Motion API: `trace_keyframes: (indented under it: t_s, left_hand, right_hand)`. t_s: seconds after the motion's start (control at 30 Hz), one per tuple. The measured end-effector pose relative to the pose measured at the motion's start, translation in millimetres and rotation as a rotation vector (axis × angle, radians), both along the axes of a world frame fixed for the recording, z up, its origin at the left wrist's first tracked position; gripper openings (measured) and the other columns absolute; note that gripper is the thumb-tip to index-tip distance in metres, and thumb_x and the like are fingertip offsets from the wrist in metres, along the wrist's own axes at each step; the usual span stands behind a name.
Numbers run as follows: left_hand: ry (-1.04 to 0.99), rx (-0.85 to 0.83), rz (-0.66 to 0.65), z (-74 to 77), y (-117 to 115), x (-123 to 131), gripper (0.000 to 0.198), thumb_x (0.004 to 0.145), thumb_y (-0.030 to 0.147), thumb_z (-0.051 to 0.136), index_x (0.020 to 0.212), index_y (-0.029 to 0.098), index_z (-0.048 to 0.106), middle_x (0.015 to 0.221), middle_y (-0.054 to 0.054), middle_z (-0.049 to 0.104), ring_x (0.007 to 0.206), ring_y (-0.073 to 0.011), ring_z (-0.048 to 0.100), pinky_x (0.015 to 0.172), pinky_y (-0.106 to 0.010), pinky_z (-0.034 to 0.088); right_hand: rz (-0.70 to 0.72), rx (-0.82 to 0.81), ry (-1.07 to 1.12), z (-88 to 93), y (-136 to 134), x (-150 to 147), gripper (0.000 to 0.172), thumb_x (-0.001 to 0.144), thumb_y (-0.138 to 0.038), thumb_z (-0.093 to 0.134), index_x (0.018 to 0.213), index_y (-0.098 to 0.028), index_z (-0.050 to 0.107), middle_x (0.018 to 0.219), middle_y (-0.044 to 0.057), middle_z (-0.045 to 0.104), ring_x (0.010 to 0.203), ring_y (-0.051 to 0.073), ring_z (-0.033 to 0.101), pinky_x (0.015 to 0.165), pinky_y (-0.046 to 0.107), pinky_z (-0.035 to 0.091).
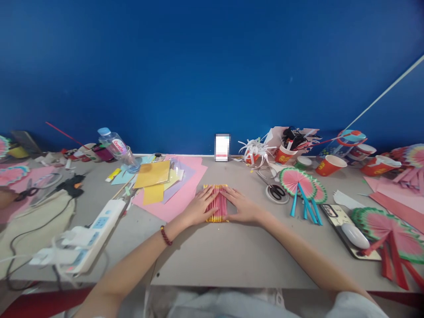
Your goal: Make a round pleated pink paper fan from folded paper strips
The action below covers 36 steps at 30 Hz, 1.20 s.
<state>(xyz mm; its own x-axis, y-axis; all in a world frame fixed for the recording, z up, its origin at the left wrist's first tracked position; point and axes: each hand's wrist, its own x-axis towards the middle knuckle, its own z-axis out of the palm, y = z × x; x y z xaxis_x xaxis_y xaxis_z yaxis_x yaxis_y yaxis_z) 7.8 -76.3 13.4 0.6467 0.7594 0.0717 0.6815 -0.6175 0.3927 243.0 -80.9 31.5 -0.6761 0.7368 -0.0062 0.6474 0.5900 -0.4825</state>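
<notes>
Pleated paper [217, 204] – pink folds, yellow ends – lies flat at table [232, 256] centre, just in front of the person. Left hand [198, 208] rests on its left edge, fingers stretched out and pointing inward over the folds. Right hand [244, 207] mirrors it on the right edge, palm down, fingers loose and flat. Neither hand is closed round anything; both press the paper from the sides, fingertips nearly meeting over the middle. Bracelet [165, 235] of dark beads on the left wrist.

Left of the paper: pink sheet [172, 201] touching or just beside it, yellow sheet [152, 173] stacked on further coloured sheets. Bottle [115, 147] lies tilted behind those. Power strip [97, 229] with cables near the left front edge, glue gun [72, 184] further left.

Right of the paper: scissors [275, 191] on a white ring, then a fan [302, 183] – pink, green rim, blue sticks. Bigger fan [380, 224] with red sticks at far right. Red cups [331, 164] along the back edge, one stuffed with tools. White oval thing on a dark tray between the fans; cannot tell what it is. Blue wall [212, 66] behind.
</notes>
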Motion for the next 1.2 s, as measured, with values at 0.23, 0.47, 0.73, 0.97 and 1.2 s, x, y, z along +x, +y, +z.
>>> trace_keyframes:
  t_s: [0.23, 0.47, 0.73, 0.97, 1.2]
  left_hand:
    - [-0.056, -0.046, -0.006, 3.1, -3.1, 7.7, 0.068, 0.090, 0.051, 0.036, 0.146, 0.018, 0.016, 0.154, -0.011, 0.015, 0.142, -0.0237, 0.010, 0.114, -0.046, 0.018]
    - [-0.177, -0.067, -0.001, 1.5, -2.5, 10.6, 0.075, 0.086, 0.050, 0.047, 0.145, 0.018, 0.015, 0.152, -0.013, 0.020, 0.141, -0.0254, 0.017, 0.113, -0.044, 0.022]
    - [-0.171, 0.172, 0.307, 6.1, -5.0, 15.9, 0.087, 0.059, 0.065, 0.067, 0.127, 0.018, 0.040, 0.119, -0.014, 0.049, 0.113, -0.0336, 0.045, 0.096, -0.049, 0.036]
    - [-0.245, 0.047, 0.279, 15.5, -6.5, 23.5, 0.059, 0.069, 0.042, 0.069, 0.118, 0.021, 0.044, 0.109, -0.009, 0.055, 0.103, -0.0275, 0.052, 0.086, -0.041, 0.043]
    - [-0.259, 0.017, 0.302, 14.5, -7.1, 44.2, 0.052, 0.069, 0.038, 0.069, 0.113, 0.022, 0.047, 0.104, -0.007, 0.059, 0.103, -0.0273, 0.054, 0.087, -0.040, 0.042]
  right_hand:
    - [0.009, 0.059, 0.088, -11.3, -0.1, -4.2, 0.098, 0.075, -0.062, 0.057, 0.148, -0.019, 0.009, 0.153, 0.013, 0.018, 0.141, 0.027, 0.015, 0.115, 0.050, 0.013]
    - [-0.020, 0.056, 0.155, -17.1, -2.1, -9.8, 0.105, 0.074, -0.061, 0.060, 0.148, -0.019, -0.002, 0.153, 0.016, 0.017, 0.140, 0.029, 0.019, 0.113, 0.051, 0.020]
    - [-0.132, 0.154, 0.176, -18.8, -9.1, -14.1, 0.102, 0.067, -0.063, 0.064, 0.146, -0.021, 0.013, 0.149, 0.015, 0.026, 0.137, 0.031, 0.024, 0.108, 0.051, 0.028]
    - [-0.198, 0.207, 0.230, -18.6, -11.7, -16.1, 0.080, 0.060, -0.065, 0.070, 0.120, -0.019, 0.045, 0.123, 0.016, 0.050, 0.112, 0.031, 0.049, 0.092, 0.049, 0.043]
    - [-0.159, 0.086, 0.312, -6.8, -16.8, -17.2, 0.038, 0.073, -0.046, 0.068, 0.096, -0.021, 0.050, 0.107, 0.008, 0.054, 0.094, 0.021, 0.057, 0.081, 0.036, 0.050]
